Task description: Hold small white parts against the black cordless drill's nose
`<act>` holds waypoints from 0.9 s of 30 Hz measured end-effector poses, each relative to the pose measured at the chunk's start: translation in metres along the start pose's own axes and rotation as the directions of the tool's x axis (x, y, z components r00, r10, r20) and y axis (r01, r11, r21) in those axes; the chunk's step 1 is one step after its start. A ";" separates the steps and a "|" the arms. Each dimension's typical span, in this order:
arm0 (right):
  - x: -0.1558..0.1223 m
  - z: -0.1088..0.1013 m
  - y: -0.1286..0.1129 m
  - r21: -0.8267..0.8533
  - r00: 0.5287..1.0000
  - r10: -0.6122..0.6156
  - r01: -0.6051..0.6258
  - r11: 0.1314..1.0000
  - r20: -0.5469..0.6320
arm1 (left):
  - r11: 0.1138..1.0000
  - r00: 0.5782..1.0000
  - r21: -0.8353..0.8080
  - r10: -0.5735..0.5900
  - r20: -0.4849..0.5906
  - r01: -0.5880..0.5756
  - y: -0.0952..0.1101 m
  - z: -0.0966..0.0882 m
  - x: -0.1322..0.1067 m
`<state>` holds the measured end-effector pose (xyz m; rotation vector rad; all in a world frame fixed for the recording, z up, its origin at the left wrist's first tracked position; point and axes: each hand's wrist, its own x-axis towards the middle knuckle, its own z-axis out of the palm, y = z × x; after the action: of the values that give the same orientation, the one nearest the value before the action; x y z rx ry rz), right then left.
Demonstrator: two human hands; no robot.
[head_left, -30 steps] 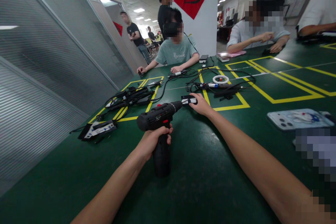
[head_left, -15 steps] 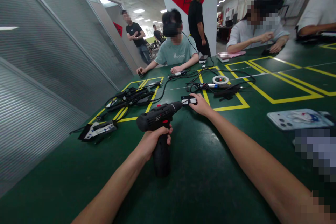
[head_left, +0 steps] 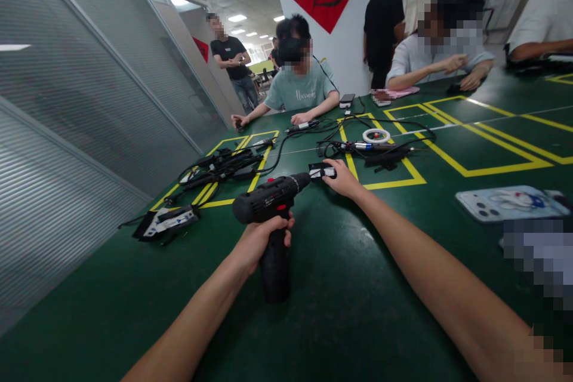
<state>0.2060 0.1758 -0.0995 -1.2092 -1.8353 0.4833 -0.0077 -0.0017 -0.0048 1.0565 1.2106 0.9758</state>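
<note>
My left hand (head_left: 262, 239) is wrapped round the grip of a black cordless drill (head_left: 268, 206) with a red switch, standing on the green table (head_left: 349, 286). The drill's chuck points at a small black and white part (head_left: 321, 171). My right hand (head_left: 342, 178) is closed on that part and holds it down on the table right at the drill's tip.
A black and white tool (head_left: 165, 221) lies at the left, cabled black tools (head_left: 224, 164) behind it. A white tape roll (head_left: 376, 135) and soldering iron (head_left: 367, 146) lie beyond my right hand. A phone (head_left: 510, 202) lies at the right. People sit across the table; others stand behind.
My hands and the drill have stayed still. A person in black has walked from left to right behind the seated people.
</note>
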 end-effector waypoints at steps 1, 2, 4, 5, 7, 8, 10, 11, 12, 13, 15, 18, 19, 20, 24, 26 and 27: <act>0.000 0.000 0.000 0.001 1.000 0.000 0.000 1.000 0.001 | 1.000 1.000 0.001 0.001 0.001 -0.001 0.000 0.000 0.000; 0.000 0.000 -0.001 0.001 1.000 0.000 0.000 1.000 0.001 | 1.000 1.000 0.004 0.003 0.004 -0.003 0.000 0.000 0.000; -0.001 -0.001 -0.001 0.001 1.000 -0.001 0.001 1.000 -0.001 | 1.000 1.000 0.011 0.007 0.015 -0.008 -0.001 -0.001 0.000; -0.001 -0.001 -0.002 0.000 1.000 -0.002 0.002 1.000 -0.002 | 1.000 1.000 0.014 0.012 0.019 -0.012 -0.001 -0.002 0.001; -0.001 -0.002 -0.002 -0.003 1.000 -0.005 0.005 1.000 -0.003 | 1.000 1.000 0.018 0.016 0.026 -0.017 -0.002 -0.002 0.001; -0.001 -0.001 -0.002 -0.003 1.000 -0.006 0.006 1.000 -0.003 | 1.000 1.000 0.019 0.018 0.026 -0.018 -0.002 -0.002 0.001; -0.001 -0.001 -0.001 0.000 1.000 -0.006 0.006 1.000 -0.002 | 1.000 1.000 0.019 0.020 0.021 -0.020 -0.002 -0.002 0.001; 0.000 0.000 0.000 0.002 1.000 -0.007 0.007 1.000 -0.004 | 1.000 1.000 0.018 0.019 0.016 -0.019 -0.002 -0.001 0.001; 0.000 0.000 0.000 0.005 1.000 -0.009 0.009 1.000 -0.006 | 1.000 1.000 0.016 0.017 0.010 -0.017 -0.001 -0.001 0.001; 0.000 0.001 0.001 0.006 1.000 -0.010 0.010 1.000 -0.007 | 1.000 1.000 0.014 0.015 0.006 -0.015 -0.001 0.000 0.000; 0.000 0.001 0.001 0.008 1.000 -0.010 0.010 1.000 -0.008 | 1.000 1.000 0.009 0.011 0.001 -0.011 0.000 0.001 0.000; 0.000 0.001 0.001 0.007 1.000 -0.008 0.008 1.000 -0.005 | 1.000 1.000 0.005 0.010 0.004 -0.010 0.001 0.002 0.000; 0.000 0.001 0.001 0.007 1.000 -0.009 0.009 1.000 -0.004 | 1.000 1.000 0.003 0.010 0.003 -0.010 0.001 0.002 0.000; 0.000 0.000 0.001 0.006 1.000 -0.010 0.010 1.000 -0.005 | 1.000 1.000 0.002 0.010 0.004 -0.010 0.001 0.001 0.000; 0.000 0.000 0.001 0.006 1.000 -0.013 0.013 1.000 -0.008 | 1.000 1.000 0.001 0.016 0.021 -0.016 -0.001 -0.001 0.000; 0.000 0.000 0.001 0.007 1.000 -0.011 0.011 1.000 -0.007 | 1.000 0.999 0.007 0.022 0.032 -0.022 -0.002 -0.002 0.001; 0.000 0.000 0.001 0.007 1.000 -0.010 0.010 1.000 -0.005 | 1.000 0.999 0.011 0.024 0.035 -0.025 -0.003 -0.002 0.001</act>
<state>0.2061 0.1762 -0.0999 -1.1948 -1.8328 0.4805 -0.0099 -0.0011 -0.0076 1.0949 1.1787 0.9668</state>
